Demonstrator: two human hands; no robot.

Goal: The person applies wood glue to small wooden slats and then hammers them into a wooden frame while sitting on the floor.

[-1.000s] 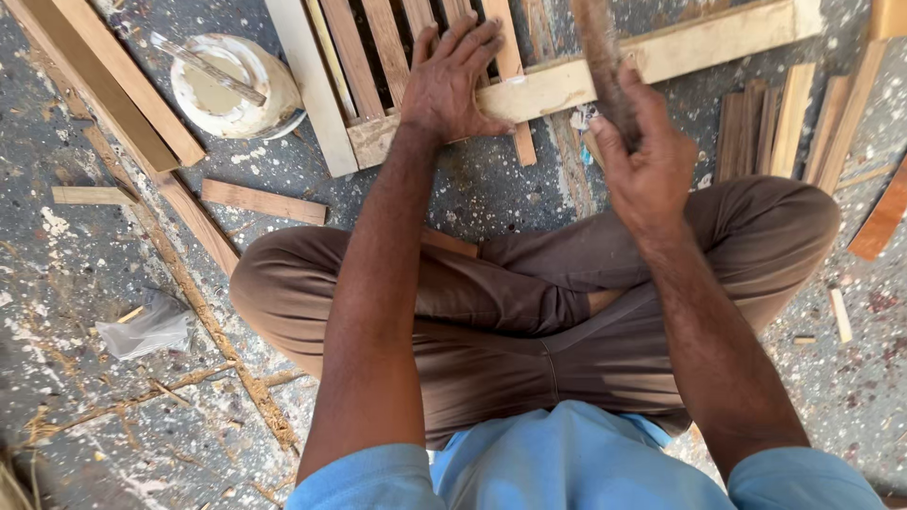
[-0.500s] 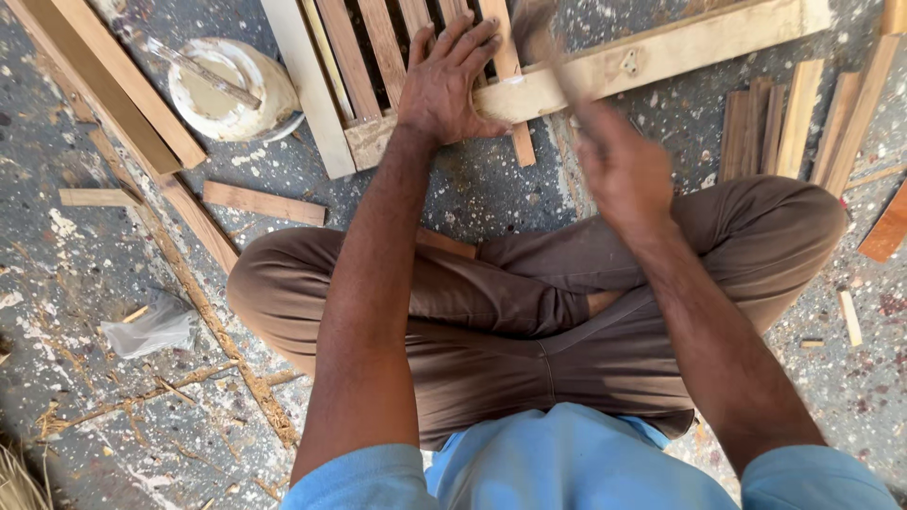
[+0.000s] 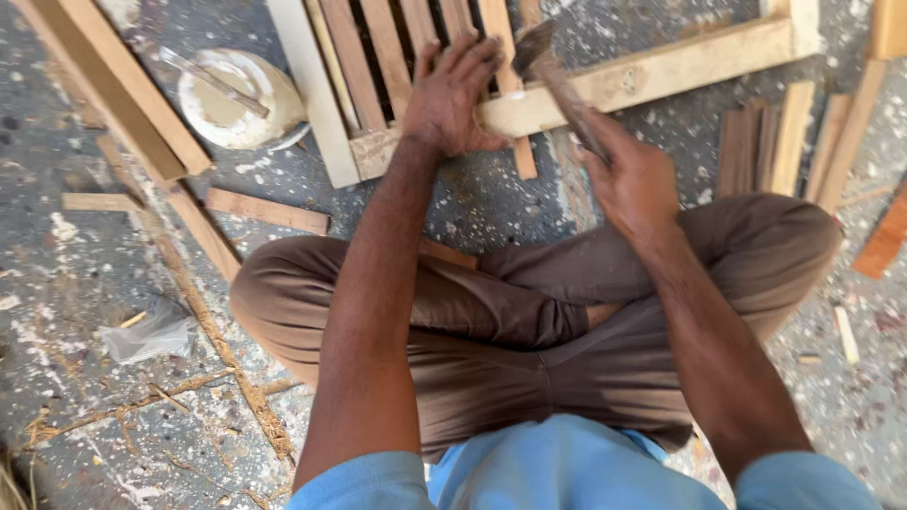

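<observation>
Slatted frame (image 3: 652,71) of pale, matt bare wood; hammer (image 3: 557,80) handle dark, worn wood; floor (image 3: 94,283) rough, speckled concrete; trousers (image 3: 529,331) matt brown cloth.

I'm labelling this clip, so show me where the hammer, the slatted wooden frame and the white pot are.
hammer (image 3: 559,87), head view, on its handle.
slatted wooden frame (image 3: 661,71), head view, on its lower rail.
white pot (image 3: 236,104), head view, on its top.

**Hammer on the slatted frame**

The pale wooden frame (image 3: 652,71) lies flat on the floor, its thin slats running side by side away from the person between two thicker rails. The left hand (image 3: 453,94) presses flat on the slats where they meet the near rail. The hammer (image 3: 557,80), dark and worn, slants up out of the right hand (image 3: 633,179), its head at the rail just right of the left hand's fingertips.
</observation>
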